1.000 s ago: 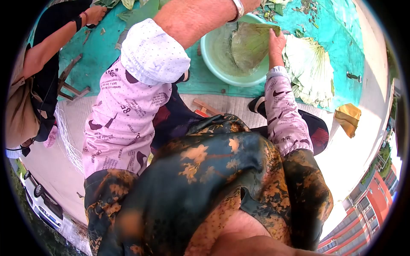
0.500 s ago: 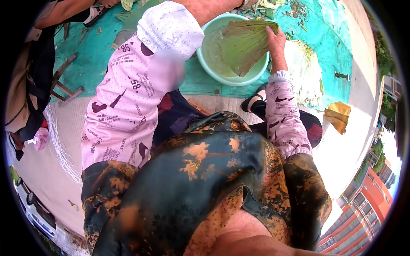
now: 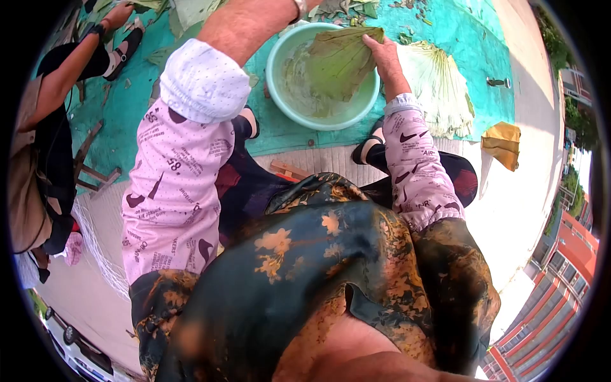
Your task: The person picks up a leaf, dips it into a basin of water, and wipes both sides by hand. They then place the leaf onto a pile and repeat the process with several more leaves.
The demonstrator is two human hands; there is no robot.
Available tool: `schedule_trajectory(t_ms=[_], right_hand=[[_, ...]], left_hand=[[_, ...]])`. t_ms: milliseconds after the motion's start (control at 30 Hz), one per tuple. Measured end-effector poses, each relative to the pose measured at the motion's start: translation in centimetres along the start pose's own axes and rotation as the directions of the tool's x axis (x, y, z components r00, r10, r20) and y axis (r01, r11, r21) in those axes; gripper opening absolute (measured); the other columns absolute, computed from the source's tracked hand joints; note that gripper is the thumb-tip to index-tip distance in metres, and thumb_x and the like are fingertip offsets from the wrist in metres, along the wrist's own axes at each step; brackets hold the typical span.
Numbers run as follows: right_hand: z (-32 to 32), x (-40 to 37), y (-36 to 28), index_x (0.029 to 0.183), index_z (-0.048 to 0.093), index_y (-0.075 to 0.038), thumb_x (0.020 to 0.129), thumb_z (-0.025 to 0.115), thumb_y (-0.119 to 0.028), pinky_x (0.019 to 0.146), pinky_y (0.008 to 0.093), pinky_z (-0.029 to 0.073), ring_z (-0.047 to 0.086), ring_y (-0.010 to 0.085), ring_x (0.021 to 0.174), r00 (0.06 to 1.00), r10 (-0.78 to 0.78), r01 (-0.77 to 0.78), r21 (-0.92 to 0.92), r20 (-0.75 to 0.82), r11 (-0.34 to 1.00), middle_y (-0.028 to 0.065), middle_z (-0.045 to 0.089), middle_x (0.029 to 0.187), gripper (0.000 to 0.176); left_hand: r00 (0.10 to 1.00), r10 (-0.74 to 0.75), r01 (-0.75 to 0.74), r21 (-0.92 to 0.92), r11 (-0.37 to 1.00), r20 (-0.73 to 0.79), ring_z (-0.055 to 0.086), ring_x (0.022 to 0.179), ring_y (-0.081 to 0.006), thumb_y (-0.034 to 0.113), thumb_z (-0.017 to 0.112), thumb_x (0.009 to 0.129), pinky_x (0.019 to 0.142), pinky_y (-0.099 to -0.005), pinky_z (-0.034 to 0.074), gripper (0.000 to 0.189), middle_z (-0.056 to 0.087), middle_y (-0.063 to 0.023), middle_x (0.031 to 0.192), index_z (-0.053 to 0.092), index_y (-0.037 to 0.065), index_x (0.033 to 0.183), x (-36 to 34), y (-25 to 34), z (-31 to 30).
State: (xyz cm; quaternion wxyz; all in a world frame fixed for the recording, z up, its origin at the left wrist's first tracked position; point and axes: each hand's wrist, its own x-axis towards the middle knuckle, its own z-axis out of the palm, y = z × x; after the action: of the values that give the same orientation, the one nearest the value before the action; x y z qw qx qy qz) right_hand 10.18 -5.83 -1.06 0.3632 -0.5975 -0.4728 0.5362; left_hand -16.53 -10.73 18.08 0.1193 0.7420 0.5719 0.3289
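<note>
My right hand (image 3: 384, 56) pinches the upper right edge of a large green-brown lotus leaf (image 3: 340, 63) between thumb and fingers. The leaf hangs over a pale green basin (image 3: 277, 92) with water (image 3: 299, 95) in it, its lower part inside the rim. My left arm reaches out across the top left of the basin. Only the braceleted wrist and a sliver of my left hand (image 3: 312, 4) show at the upper edge of the view; its fingers are out of frame. Right of the basin lie pale, fan-veined leaves (image 3: 439, 89).
A teal tarp (image 3: 490, 70) lies under the basin, with leaf scraps (image 3: 420, 13) at the far side. Another person's arm (image 3: 63, 79) and sandalled foot (image 3: 124, 54) are at left, near a wooden frame (image 3: 95, 159). A yellow-brown piece (image 3: 501, 145) lies at right.
My left hand has moved left, away from the leaf's top, to the upper edge of the view. My right hand still holds the leaf over the basin. The view has shifted slightly.
</note>
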Motion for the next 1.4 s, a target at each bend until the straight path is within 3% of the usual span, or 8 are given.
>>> schedule_trajectory(t_ms=[100, 167, 233, 533, 767, 900, 1133, 1400], right_hand=[[-2.4, -0.5, -0.5, 0.1, 0.055, 0.003, 0.078, 0.059, -0.012, 0.07, 0.0303, 0.048, 0.058, 0.0174, 0.077, 0.989, 0.079, -0.098, 0.155, 0.125, 0.983, 0.0091, 0.06, 0.091, 0.026], [-3.6, -0.5, -0.5, 0.102, 0.055, 0.002, 0.079, 0.058, -0.01, 0.072, 0.0323, 0.049, 0.059, 0.0195, 0.079, 0.99, 0.052, -0.095, 0.331, 0.134, 0.939, 0.0111, 0.06, 0.093, 0.026], [-3.6, 0.0, 0.4, 0.102, 0.055, 0.002, 0.079, 0.059, -0.01, 0.073, 0.0329, 0.049, 0.059, 0.0195, 0.08, 0.996, 0.04, -0.054, 0.176, 0.085, 0.983, 0.0108, 0.06, 0.093, 0.027], [-3.0, -1.3, -1.5, 0.104, 0.054, 0.002, 0.078, 0.055, -0.003, 0.078, 0.033, 0.047, 0.059, 0.0207, 0.083, 0.991, 0.106, -0.125, 0.251, 0.086, 0.96, 0.0093, 0.06, 0.094, 0.027], [-9.7, 2.4, -1.7, 0.101, 0.052, 0.003, 0.073, 0.053, 0.005, 0.082, 0.0328, 0.046, 0.058, 0.0216, 0.088, 0.942, 0.119, -0.217, 0.3, 0.312, 0.929, 0.0109, 0.059, 0.097, 0.028], [-16.4, 4.4, -2.8, 0.085, 0.058, 0.009, 0.069, 0.053, 0.004, 0.074, 0.031, 0.048, 0.059, 0.0215, 0.078, 0.964, 0.141, -0.179, 0.158, 0.224, 0.971, 0.0124, 0.061, 0.084, 0.017], [-24.5, 4.7, -2.3, 0.097, 0.053, 0.004, 0.072, 0.058, -0.002, 0.077, 0.032, 0.046, 0.058, 0.021, 0.083, 0.976, 0.215, -0.216, -0.101, -0.019, 0.971, 0.0122, 0.059, 0.09, 0.026], [-30.2, 12.2, 7.4, 0.101, 0.05, 0.002, 0.072, 0.061, -0.005, 0.072, 0.0301, 0.043, 0.056, 0.0195, 0.079, 0.966, 0.156, -0.207, -0.253, -0.207, 0.945, 0.0102, 0.057, 0.087, 0.033]], left_hand=[[1.0, 0.031, -0.03, -0.107, 0.994, 0.006, 0.058, 0.064, -0.0191, 0.014, 0.061, 0.074, 0.058, -0.0314, 0.045, 0.017, 0.06, -0.0079, 0.071, 0.06, 0.004, 0.087, 0.3, 0.5, 1.5], [0.996, 0.032, -0.028, -0.044, 0.999, 0.089, 0.056, 0.066, -0.0224, 0.02, 0.055, 0.08, 0.062, -0.0308, 0.044, 0.016, 0.059, -0.0096, 0.073, 0.058, 0.007, 0.088, 0.3, 2.1, 1.5], [0.994, 0.037, -0.039, 0.013, 0.999, 0.099, 0.057, 0.073, -0.0291, 0.024, 0.056, 0.079, 0.064, -0.0362, 0.045, 0.016, 0.061, -0.0117, 0.079, 0.059, 0.011, 0.087, 0.1, 1.6, 1.8], [0.986, -0.025, 0.027, -0.015, 1.0, 0.166, 0.056, 0.069, -0.0303, 0.022, 0.055, 0.079, 0.06, -0.0369, 0.043, 0.014, 0.059, -0.0119, 0.073, 0.058, 0.009, 0.083, 0.2, 2.0, 1.9], [0.981, 0.003, 0.002, -0.021, 1.0, 0.194, 0.057, 0.069, -0.0292, 0.021, 0.056, 0.079, 0.06, -0.0358, 0.043, 0.013, 0.059, -0.011, 0.074, 0.057, 0.009, 0.084, -0.7, 1.8, 2.1], [0.979, -0.041, 0.037, 0.022, 0.999, 0.201, 0.057, 0.067, -0.0289, 0.021, 0.056, 0.079, 0.059, -0.0356, 0.043, 0.013, 0.059, -0.0109, 0.074, 0.057, 0.009, 0.084, -1.6, 1.7, 1.8], [0.978, -0.071, 0.069, 0.018, 0.997, 0.197, 0.057, 0.065, -0.0284, 0.016, 0.058, 0.078, 0.058, -0.0345, 0.044, 0.01, 0.059, -0.0104, 0.074, 0.057, 0.009, 0.085, -2.7, 2.0, 2.0], [0.973, -0.015, -0.004, 0.081, 0.997, 0.232, 0.056, 0.069, -0.0306, 0.01, 0.059, 0.076, 0.059, -0.0369, 0.043, 0.009, 0.058, -0.0096, 0.077, 0.056, 0.008, 0.084, -1.9, 2.9, 2.7]])
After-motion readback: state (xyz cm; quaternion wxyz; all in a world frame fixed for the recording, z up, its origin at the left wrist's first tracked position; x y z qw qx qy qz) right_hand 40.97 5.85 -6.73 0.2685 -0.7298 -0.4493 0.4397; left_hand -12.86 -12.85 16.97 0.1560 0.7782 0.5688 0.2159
